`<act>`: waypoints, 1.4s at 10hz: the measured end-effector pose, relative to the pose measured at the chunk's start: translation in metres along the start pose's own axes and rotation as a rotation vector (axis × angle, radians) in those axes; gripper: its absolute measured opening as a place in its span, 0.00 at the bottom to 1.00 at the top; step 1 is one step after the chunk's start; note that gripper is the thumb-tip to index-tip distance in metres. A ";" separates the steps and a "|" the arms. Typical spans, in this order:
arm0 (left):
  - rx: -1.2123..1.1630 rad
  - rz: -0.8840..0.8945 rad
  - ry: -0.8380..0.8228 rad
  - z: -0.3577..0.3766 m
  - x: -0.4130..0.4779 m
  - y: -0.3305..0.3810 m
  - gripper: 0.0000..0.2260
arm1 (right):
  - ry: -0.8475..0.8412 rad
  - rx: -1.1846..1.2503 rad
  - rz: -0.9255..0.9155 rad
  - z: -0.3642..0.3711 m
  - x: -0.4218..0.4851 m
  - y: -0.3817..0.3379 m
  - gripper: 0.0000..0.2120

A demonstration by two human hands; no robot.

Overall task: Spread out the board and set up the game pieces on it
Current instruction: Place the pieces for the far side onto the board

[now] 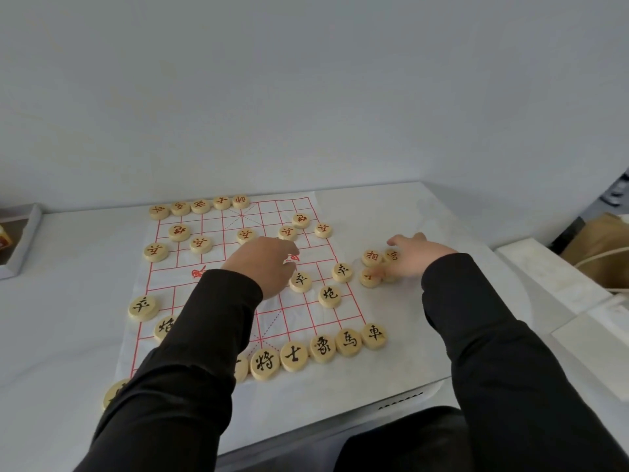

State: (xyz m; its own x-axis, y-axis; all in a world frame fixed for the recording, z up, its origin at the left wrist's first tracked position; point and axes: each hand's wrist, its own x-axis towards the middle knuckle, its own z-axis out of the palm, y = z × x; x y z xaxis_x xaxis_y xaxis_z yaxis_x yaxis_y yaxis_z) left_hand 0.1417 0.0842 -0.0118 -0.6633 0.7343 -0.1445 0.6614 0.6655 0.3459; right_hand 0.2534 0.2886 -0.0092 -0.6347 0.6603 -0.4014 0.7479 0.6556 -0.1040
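Bright, soft, even light — faint shadows lie just beneath the fingers (290, 249) on the pale surface (68, 267). The right fingers (403, 240) look slightly blurred; well away from them, straight edges bow — wide-angle distortion.

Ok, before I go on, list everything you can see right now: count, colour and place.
table: one, white
board: one, white sheet with red grid, spread on the table
red-lettered pieces: twelve, pale wood, board's far half
black-lettered pieces: at least twelve, pale wood, near half, some hidden by the left sleeve
loose pieces: at least three, red-lettered, on the table right of the board
box: one, white, left edge, cut off
paper bag: one, brown, far right
left hand: one, over the board's middle, fingers curled down
right hand: one, fingers on the loose pieces
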 end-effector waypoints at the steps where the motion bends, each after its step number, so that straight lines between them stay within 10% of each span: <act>1: 0.021 -0.002 -0.016 0.001 0.000 0.000 0.16 | -0.034 -0.055 -0.045 0.004 -0.001 -0.004 0.47; 9: -0.011 -0.028 -0.038 0.007 0.005 -0.008 0.16 | 0.295 0.043 -0.232 0.024 0.039 -0.029 0.17; 14: -0.044 -0.048 -0.031 0.000 0.003 -0.013 0.16 | 0.361 0.003 -0.199 0.027 0.048 -0.039 0.20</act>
State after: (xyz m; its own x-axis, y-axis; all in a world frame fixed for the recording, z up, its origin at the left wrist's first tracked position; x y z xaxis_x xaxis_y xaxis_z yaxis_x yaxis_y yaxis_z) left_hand 0.1314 0.0782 -0.0171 -0.6824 0.7057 -0.1902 0.6124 0.6942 0.3783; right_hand 0.1986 0.2850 -0.0491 -0.7942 0.6070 -0.0281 0.6037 0.7830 -0.1499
